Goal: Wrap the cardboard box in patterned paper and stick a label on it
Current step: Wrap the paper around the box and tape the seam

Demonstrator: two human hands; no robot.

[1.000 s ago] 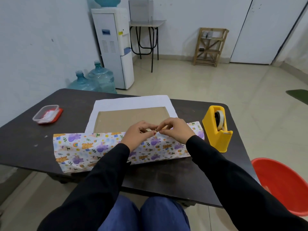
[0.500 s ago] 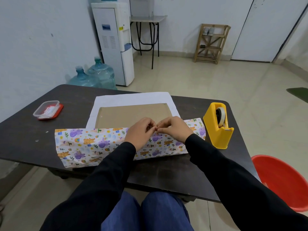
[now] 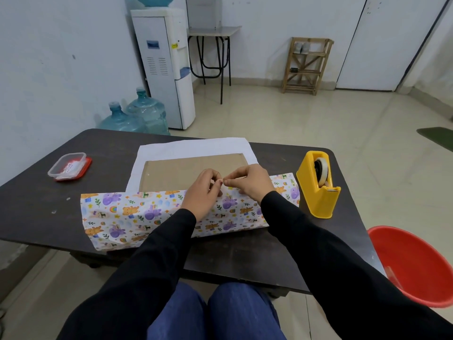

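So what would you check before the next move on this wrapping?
1. Near flap of patterned paper folded over the cardboard box: ok.
2. Far flap folded over too: not ok, it lies flat on the table.
3. Left hand and right hand meet at the near flap's edge: ok.
4. Tape piece pinched between their fingertips: cannot tell, too small.
5. Tape dispenser close by the right hand: ok.
6. Label ready: cannot tell what the red-and-clear container holds.
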